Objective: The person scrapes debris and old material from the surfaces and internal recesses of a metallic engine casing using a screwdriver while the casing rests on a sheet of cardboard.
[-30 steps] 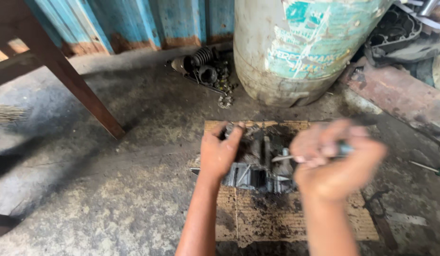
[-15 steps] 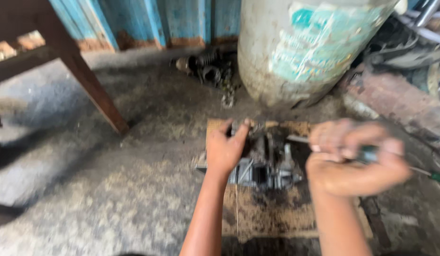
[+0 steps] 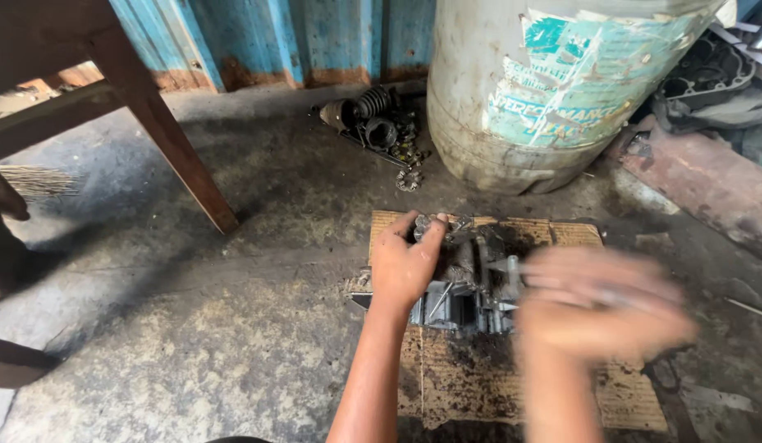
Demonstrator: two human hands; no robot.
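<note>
Engine part (image 3: 467, 283), grey metal, greasy, sits mid-mat on the cardboard (image 3: 512, 385), which lies on the concrete floor (image 3: 192, 328). Long axis runs roughly left-right across the view.

Left hand (image 3: 405, 262) is on the part's left end, fingers curled over its top edge, palm pressed down: gripping it, contact clear.

Right hand (image 3: 598, 308) is at the part's right side, heavily blurred. Looks fisted, w/ a thin rod-like tool (image 3: 520, 267) poking toward the part's middle, but can't tell the grip for sure.

So the part lies btwn both hands; left is the nearer one, touching.

Further out: big drum (image 3: 528, 98) just behind the mat, rubber boots and small parts (image 3: 381, 123) left of it, wooden leg (image 3: 163, 131) far left, blue wall (image 3: 315, 37) at back.
</note>
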